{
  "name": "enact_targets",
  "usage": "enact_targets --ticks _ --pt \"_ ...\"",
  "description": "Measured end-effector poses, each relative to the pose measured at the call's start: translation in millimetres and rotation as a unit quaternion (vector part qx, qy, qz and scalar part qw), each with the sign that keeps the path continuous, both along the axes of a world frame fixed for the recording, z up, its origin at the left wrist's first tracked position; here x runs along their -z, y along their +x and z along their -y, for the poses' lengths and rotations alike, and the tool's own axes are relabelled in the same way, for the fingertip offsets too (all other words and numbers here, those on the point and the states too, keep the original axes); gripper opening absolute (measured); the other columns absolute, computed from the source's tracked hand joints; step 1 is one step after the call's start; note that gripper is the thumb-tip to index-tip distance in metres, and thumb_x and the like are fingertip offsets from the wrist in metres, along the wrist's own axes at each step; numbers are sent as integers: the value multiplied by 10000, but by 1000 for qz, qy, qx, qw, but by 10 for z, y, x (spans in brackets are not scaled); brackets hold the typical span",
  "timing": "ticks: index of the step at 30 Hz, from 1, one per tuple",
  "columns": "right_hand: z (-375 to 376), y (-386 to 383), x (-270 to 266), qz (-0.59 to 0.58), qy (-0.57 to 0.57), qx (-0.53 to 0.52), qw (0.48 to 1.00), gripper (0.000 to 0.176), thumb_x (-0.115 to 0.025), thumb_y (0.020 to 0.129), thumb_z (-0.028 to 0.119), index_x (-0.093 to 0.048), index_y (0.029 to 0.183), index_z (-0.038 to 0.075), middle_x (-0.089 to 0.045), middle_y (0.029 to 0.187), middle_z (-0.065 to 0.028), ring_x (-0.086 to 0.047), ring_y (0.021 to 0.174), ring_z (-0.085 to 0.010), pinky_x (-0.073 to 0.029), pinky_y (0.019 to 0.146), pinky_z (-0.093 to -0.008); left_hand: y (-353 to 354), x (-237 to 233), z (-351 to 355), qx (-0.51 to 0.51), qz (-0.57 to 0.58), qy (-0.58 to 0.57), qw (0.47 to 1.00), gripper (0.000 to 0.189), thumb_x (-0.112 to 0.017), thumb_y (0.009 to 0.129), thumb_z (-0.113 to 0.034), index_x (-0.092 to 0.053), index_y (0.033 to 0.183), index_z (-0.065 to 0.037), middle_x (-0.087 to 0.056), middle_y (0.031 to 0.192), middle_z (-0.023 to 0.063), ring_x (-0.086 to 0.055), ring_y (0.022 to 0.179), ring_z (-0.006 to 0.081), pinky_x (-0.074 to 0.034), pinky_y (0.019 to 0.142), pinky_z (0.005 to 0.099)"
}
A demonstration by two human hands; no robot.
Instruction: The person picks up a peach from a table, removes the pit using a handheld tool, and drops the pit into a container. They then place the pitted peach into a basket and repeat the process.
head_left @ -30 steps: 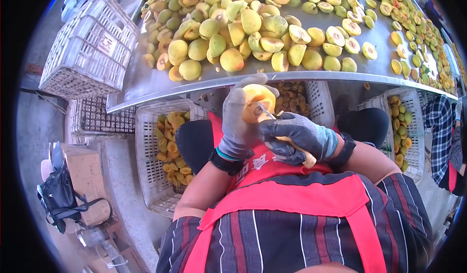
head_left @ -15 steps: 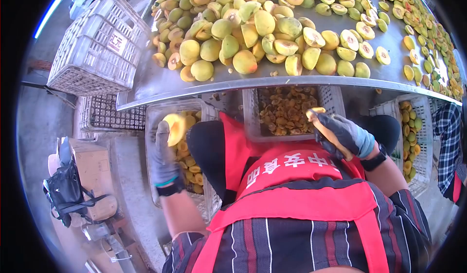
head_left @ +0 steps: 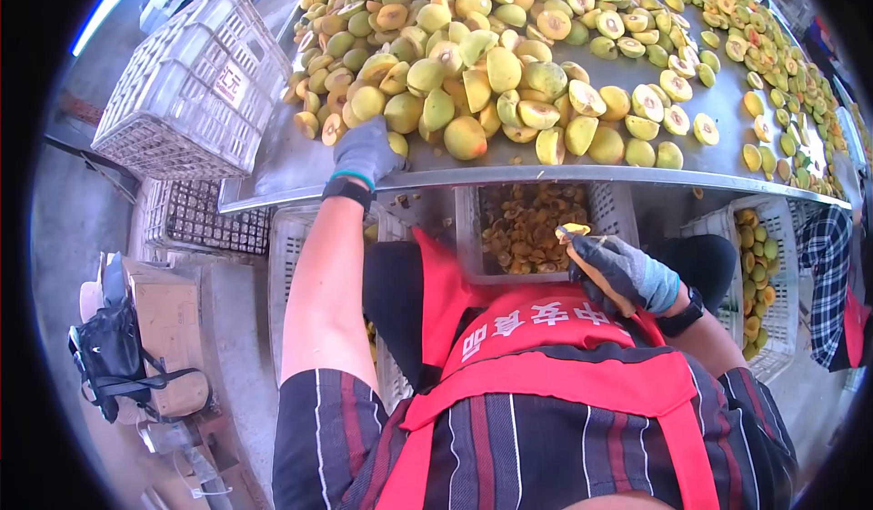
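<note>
My left hand [head_left: 361, 153], in a grey glove, reaches to the near edge of the heap of halved peaches [head_left: 436, 74] on the metal table. Its fingers and thumb curve round a yellow-green peach half [head_left: 397, 144], which shows at the hand's right side; the glove covers part of the grip. Over my lap, my right hand [head_left: 611, 272], in a dark grey glove, is wrapped round a wooden-handled pitting tool [head_left: 624, 305]. The tool's curved tip, with yellowish matter on it, points up and left beside a crate of brown pits and scraps [head_left: 532, 228].
The table's raised metal rim [head_left: 546, 175] runs in front of me. A white crate [head_left: 186, 83] leans at the left. Below the table, a crate of peach halves [head_left: 755, 274] stands at right, and another is partly behind my left arm. A co-worker's checked sleeve [head_left: 823, 283] shows at far right.
My left hand has moved from above the left crate up to the heap. The peach half it held is no longer in view there. My right hand keeps its tool, shifted slightly left.
</note>
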State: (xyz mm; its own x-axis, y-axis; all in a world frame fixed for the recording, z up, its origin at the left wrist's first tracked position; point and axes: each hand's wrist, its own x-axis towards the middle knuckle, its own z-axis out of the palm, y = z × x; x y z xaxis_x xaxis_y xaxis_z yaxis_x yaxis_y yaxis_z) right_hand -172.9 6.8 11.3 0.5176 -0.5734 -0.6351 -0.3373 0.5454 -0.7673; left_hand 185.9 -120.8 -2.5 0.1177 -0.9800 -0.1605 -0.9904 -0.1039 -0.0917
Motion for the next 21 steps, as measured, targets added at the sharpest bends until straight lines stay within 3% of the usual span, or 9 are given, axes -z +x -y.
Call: enact_targets --ticks 3,4,6,8,10,14,16,18,21 --pt "14 -6 -34 24 5 7 1000 468 -457 901 480 -567 846 28 -510 553 -27 -489 409 -112 -391 381 -233 -11 -61 -127 -29 -63 -22 997 644 -756 605 -342 -520 1128 -50 -623 1030 152 -598 972 305 -474 820 406" --pt "6 -2 -20 49 -5 5 999 431 -463 908 444 -557 855 27 -502 546 -29 -481 394 -113 -376 362 -231 -21 -75 -226 -40 -302 -50 951 590 -705 664 -342 -515 1138 -48 -623 1015 155 -609 902 280 -488 752 383" --pt "63 40 -50 88 -17 -12 996 327 -514 896 361 -551 894 36 -515 588 -26 -482 434 -93 -380 394 -231 -30 -76 -529 -70 -714 -88 691 492 -603 781 -344 -507 1158 -44 -624 985 160 -631 760 230 -517 617 338" --pt "139 195 -169 133 -26 -23 991 312 -530 892 341 -538 930 31 -520 604 -29 -482 429 -97 -375 388 -231 -312 -27 -824 -68 -864 -3 499 478 -483 861 -389 -493 1170 -24 -614 989 172 -615 682 187 -505 540 288" --pt "208 333 -135 195 -78 -70 975 327 -533 894 345 -523 963 25 -515 598 -29 -485 426 -101 -387 391 -231 -758 -60 -1046 -67 -905 23 420 537 -452 866 -455 -496 1179 -20 -625 966 180 -615 661 232 -495 517 303" --pt "318 535 -106 51 -129 -105 985 318 -522 901 353 -524 1003 52 -550 629 -45 -525 451 -117 -432 415 -239 -1203 39 -1228 -110 -915 -6 389 550 -457 859 -470 -519 1142 -3 -632 948 155 -603 636 210 -457 480 268" --pt "257 540 -93 9 -169 -83 982 308 -535 898 339 -528 1011 53 -562 638 -60 -536 460 -117 -436 421 -242 -1225 96 -1244 -104 -943 40 315 531 -428 891 -409 -461 1225 2 -584 1021 160 -581 863 255 -489 697 345" --pt "215 545 44 -57 -430 -9 901 367 -555 860 347 -553 991 4 -615 782 -196 -610 732 -348 -478 646 -395 -1158 136 -1212 -24 -933 74 350 520 -436 894 -387 -439 1255 -13 -568 1046 123 -573 854 245 -486 680 356" --pt "161 499 -91 -47 -351 -13 935 351 -558 853 323 -545 1005 7 -602 844 -234 -581 804 -396 -465 690 -425 -1304 88 -1246 -44 -928 38 368 515 -449 895 -386 -438 1258 -21 -549 1104 101 -561 921 222 -476 758 339"
